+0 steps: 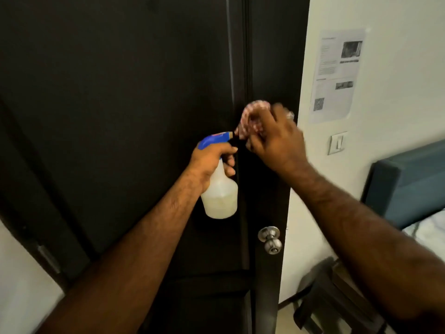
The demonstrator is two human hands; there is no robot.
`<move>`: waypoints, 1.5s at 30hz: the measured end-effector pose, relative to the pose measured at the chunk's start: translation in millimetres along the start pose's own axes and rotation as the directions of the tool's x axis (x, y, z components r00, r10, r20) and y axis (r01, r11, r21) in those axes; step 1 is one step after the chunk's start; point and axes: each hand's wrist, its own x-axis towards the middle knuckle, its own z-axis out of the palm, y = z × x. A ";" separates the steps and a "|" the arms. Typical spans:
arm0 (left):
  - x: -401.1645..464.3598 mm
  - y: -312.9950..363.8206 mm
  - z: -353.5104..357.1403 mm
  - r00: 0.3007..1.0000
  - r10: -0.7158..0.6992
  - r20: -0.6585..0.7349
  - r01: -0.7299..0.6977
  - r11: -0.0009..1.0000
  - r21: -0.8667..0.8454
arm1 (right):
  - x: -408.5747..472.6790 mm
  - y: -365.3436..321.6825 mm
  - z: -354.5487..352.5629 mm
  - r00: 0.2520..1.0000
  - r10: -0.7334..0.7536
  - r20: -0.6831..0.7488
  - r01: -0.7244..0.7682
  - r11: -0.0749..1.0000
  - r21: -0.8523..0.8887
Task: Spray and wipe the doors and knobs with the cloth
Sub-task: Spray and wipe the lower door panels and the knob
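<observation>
My right hand bunches the pink-and-white cloth against the dark door near its right edge, above the silver knob. My left hand grips the spray bottle, nozzle touching the cloth.

Left hand grips spray bottle; right hand presses cloth against door.

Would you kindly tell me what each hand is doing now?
Left hand: grips the spray bottle.
Right hand: holds the cloth.
</observation>
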 end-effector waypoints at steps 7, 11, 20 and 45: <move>16.0 55.5 -2.2 0.993 0.091 -0.068 -0.092 0.996 -0.002 | 60.1 21.6 2.1 0.949 -0.235 -0.209 0.209 0.968 -0.141; 15.8 41.1 -11.1 0.985 0.066 -0.159 -0.067 0.998 -0.005 | -25.0 62.7 51.4 0.775 -0.628 -0.073 0.611 0.773 -0.170; 6.0 96.9 -4.7 0.925 0.107 -0.365 -0.104 0.994 0.028 | 113.1 12.5 32.5 0.849 -0.497 -0.178 0.480 0.867 -0.135; 15.6 270.0 -59.9 0.816 0.362 -0.450 -0.309 0.932 0.188 | 302.7 -84.1 22.5 0.620 -0.739 -0.263 0.684 0.673 -0.280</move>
